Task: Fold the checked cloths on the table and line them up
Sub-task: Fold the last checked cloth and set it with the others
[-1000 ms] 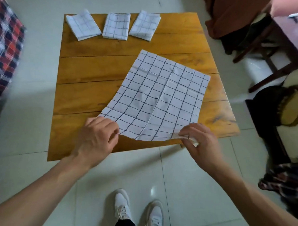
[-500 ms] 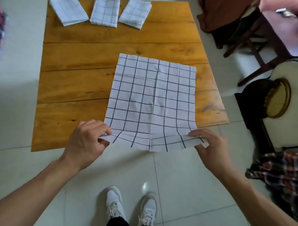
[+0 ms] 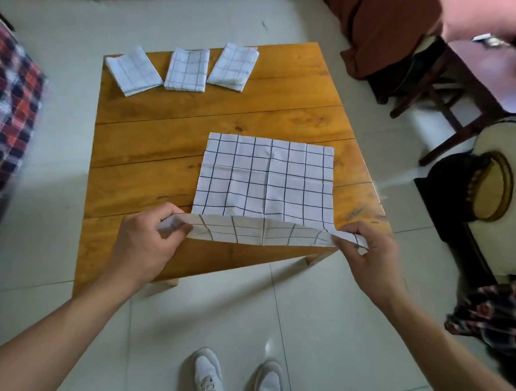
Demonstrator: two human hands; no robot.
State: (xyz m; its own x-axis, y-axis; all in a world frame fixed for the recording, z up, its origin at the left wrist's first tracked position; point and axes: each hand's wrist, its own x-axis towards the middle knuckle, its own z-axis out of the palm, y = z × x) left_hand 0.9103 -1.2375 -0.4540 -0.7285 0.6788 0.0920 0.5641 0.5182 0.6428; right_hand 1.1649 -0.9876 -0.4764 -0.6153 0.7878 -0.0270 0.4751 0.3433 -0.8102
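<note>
Wooden worktop carries a checked cloth right of centre; left hand and right hand each pinch a near corner, lifted. Three folded cloths line the far edge.

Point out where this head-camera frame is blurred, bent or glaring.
Head view: motion smear on the plaid fabric at the left edge and around the right hand; wide-angle bending bows the table edges; a small glare spot shines on the floor tile near the shoes; the spread checked cloth stays sharp.
</note>
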